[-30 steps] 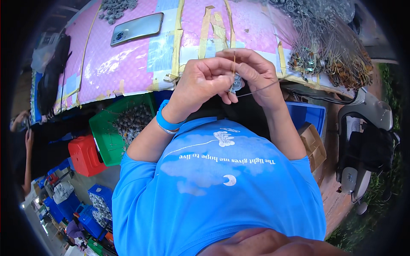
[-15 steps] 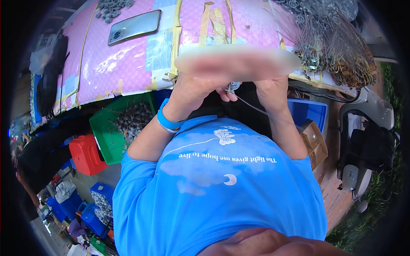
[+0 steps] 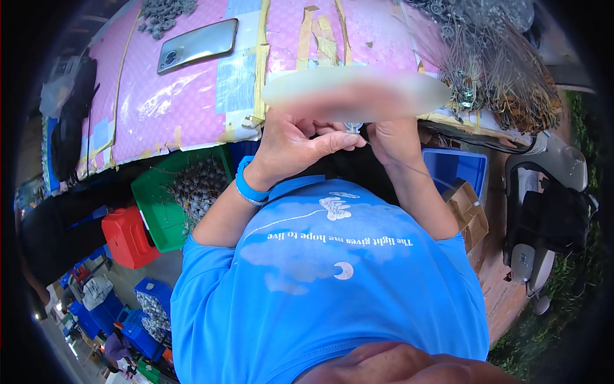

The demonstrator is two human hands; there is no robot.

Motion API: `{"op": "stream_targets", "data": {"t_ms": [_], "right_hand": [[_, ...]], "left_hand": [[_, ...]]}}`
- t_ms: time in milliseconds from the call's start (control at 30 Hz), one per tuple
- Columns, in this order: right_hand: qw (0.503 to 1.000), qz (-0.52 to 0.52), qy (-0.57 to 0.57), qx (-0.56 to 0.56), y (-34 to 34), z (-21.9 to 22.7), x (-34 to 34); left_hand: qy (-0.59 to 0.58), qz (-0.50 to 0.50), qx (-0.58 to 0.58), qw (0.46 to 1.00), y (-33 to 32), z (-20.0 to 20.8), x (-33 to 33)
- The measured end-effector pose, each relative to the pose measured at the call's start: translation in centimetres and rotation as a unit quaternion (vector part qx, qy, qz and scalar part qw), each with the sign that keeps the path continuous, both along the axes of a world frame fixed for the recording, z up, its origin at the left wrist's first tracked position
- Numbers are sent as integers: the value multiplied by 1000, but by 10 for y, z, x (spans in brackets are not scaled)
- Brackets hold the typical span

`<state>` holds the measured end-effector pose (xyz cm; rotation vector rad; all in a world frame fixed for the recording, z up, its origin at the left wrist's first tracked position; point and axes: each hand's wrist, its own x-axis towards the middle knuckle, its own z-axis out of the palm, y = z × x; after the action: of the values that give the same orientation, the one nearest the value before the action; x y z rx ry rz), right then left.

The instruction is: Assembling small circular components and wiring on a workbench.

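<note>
Just off the table's near edge, both of my hands are close together, their far fingers covered by a blurred oval patch. My left hand [image 3: 291,146], with a blue band at the wrist, is closed on a small grey plastic part [image 3: 353,128], its thumb stretched toward the right fingers. My right hand [image 3: 395,142] is bent inward just right of that part, thumb and fingers pinched at a thin grey cable [image 3: 409,168]. The cable trails from the fingertips over my right forearm. How it meets the part is hidden.
A phone [image 3: 197,46] lies on the pink-covered table [image 3: 160,109]. Small grey parts [image 3: 165,16] are heaped at the far left, bundled wires [image 3: 495,80] at the right. Below stand a green bin [image 3: 153,201] of grey pieces, a red stool [image 3: 128,237], a blue bin [image 3: 455,168] and a cardboard box [image 3: 469,214].
My left hand has turned, so its thumb now lies across in front of the grey part. The right fingers have come in closer to it, and the cable has shifted.
</note>
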<state>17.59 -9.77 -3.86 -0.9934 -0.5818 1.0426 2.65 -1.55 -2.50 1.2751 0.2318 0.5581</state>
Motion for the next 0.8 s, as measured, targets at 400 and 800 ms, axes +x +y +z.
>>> {"op": "stream_targets", "data": {"t_ms": [400,800], "right_hand": [[807,-114,-559,-155,82,40,125],[582,-106,-777,-216,122,18,161]], "left_hand": [[67,-22,-36,997,19,2,-5],[70,-9,-61,996,25,1,-7]]}}
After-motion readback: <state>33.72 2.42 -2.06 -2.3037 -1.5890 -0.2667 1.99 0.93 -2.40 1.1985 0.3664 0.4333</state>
